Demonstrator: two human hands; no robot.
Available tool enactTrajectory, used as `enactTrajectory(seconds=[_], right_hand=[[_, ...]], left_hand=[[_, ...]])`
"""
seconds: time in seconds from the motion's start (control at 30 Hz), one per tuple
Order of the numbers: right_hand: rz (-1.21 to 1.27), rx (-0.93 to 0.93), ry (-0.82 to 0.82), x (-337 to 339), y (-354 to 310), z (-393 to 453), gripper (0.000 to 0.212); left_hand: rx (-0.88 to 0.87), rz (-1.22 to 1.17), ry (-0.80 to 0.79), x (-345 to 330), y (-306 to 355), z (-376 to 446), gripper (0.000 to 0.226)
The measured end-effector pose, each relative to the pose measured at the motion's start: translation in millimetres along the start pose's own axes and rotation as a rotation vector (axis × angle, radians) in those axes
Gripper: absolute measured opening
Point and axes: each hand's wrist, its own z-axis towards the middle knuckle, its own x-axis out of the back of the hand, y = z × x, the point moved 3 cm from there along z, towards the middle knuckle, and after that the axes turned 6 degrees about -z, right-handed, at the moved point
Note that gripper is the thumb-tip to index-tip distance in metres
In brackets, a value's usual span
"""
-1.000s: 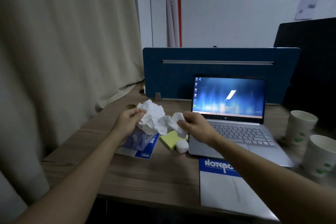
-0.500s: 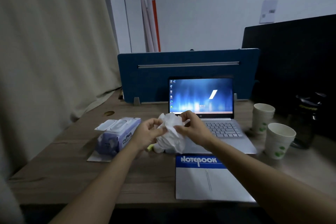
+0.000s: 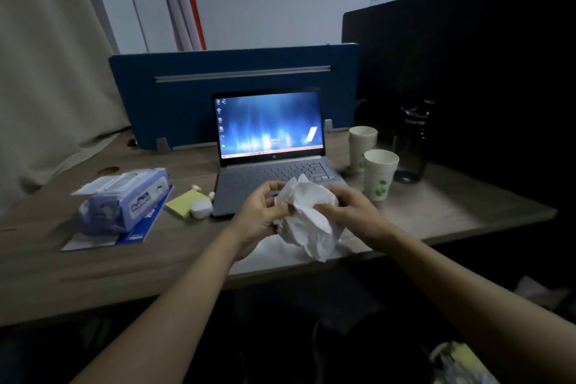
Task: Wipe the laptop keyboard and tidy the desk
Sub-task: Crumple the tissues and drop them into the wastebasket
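Observation:
An open silver laptop with a lit blue screen stands in the middle of the wooden desk. Just in front of its keyboard I hold a crumpled white wipe between both hands. My left hand grips its left side and my right hand grips its right side. The wipe hides the front part of the keyboard and most of a white notebook beneath.
A purple wet-wipe pack lies on a blue-edged notebook at left. Yellow sticky notes and a white earbud case sit beside the laptop. Two paper cups and a dark bottle stand right. A blue divider is behind.
Both hands carried the wipe from above the pack at left to the front of the laptop and bunched it together. The view has swung to the right.

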Motion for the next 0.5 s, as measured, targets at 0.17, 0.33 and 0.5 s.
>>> enactTrajectory(seconds=[0.17,0.33,0.5], right_hand=[[0.075,-0.075,0.112,35.2,40.0,-69.8,0.022],[0.146,-0.133,0.194,66.1,76.0,-132.5,0.030],[0.144,-0.240,0.169,86.8,122.9,-185.7,0.045]], left_hand=[[0.013,0.014,-0.086,-71.8,-45.6,-11.7,0.027],[-0.008,0.097,-0.113,-133.3,-88.5,-19.1,0.028],[0.056,0.114,-0.114,-179.3,-141.5,-14.3,0.020]])
